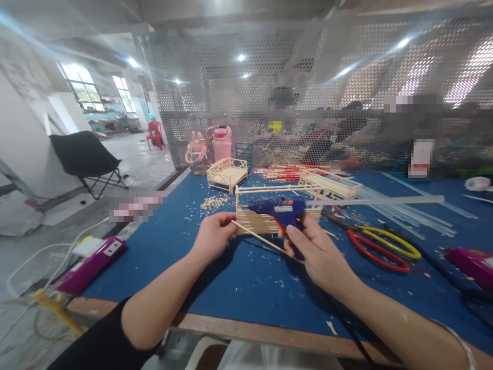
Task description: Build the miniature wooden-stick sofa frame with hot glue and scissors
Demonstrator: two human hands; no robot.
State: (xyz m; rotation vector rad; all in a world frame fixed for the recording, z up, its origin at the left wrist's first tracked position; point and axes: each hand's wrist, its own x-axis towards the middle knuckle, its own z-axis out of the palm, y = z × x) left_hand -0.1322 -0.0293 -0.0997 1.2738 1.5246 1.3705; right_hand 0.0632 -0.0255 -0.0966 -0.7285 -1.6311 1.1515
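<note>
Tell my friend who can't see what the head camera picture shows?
A right hand holds a blue glue gun against a small stick frame, while the left hand holds a thin stick. They are over a blue table.

Your table (pixel 246 288) was covered in blue cloth with a wooden front edge. On it lay scattered wood shavings (pixel 214 202), a small stick-built bed (pixel 227 173), a bundle of clear glue sticks (pixel 408 213), red and yellow-handled cutters (pixel 381 247), and 2 pink bottles (pixel 211 145) at the far end.
</note>
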